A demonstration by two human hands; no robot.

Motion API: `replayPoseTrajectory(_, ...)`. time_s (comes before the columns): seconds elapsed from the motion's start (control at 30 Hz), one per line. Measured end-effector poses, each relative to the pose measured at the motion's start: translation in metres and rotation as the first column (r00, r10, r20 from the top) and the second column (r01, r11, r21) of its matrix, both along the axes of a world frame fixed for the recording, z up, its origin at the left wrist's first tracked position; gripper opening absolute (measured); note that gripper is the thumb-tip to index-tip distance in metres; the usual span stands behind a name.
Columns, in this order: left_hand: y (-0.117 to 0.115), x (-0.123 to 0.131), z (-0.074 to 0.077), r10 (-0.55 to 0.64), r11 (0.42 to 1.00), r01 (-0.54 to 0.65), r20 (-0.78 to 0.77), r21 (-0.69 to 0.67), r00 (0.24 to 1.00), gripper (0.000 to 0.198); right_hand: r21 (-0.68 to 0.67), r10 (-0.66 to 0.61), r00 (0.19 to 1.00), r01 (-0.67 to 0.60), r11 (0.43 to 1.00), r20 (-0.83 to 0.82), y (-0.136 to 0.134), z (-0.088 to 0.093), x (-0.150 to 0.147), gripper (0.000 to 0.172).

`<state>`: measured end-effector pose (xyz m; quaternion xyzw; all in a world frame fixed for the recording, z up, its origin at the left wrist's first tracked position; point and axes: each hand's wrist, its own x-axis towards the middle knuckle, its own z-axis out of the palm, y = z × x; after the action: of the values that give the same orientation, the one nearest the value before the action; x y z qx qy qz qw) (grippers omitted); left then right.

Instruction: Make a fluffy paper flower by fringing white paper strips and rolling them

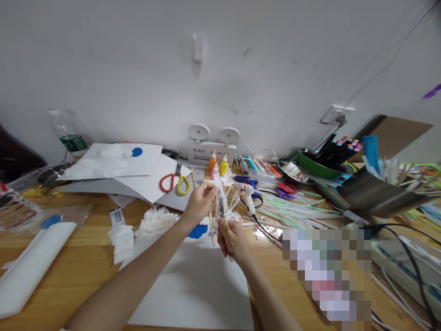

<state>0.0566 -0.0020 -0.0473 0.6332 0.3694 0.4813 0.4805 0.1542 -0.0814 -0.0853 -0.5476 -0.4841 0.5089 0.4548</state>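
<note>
My left hand pinches a strip of white paper above the wooden table. My right hand is closed round the gold handles of a small pair of scissors, whose blades point up at the paper strip. Both hands hover over a large white sheet. A blue paper shape lies on the sheet just under my left wrist. Cut white paper strips lie scattered right behind the hands.
Red-and-yellow scissors lie on white sheets at the back. A white glue gun, paint bottles, pens, a green bowl, a water bottle, a white paper pom-pom and a white foam block crowd the table.
</note>
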Motion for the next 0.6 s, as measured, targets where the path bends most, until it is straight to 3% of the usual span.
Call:
replayPoseTrajectory(0.23,-0.0001,-0.0009,0.0027,0.029,1.0,-0.03,-0.012,-0.009,0.999,0.021,-0.061,0.012,1.0,-0.013,0.998,-0.005,0.0013,-0.0016,0.0014,0.056)
replayPoseTrajectory(0.6,-0.0034,0.0017,0.0024,-0.002,0.999,0.006,-0.103,0.04,0.995,0.018,0.015,0.014,1.0,-0.014,1.0,-0.012,-0.0012,-0.0041,0.002,0.062)
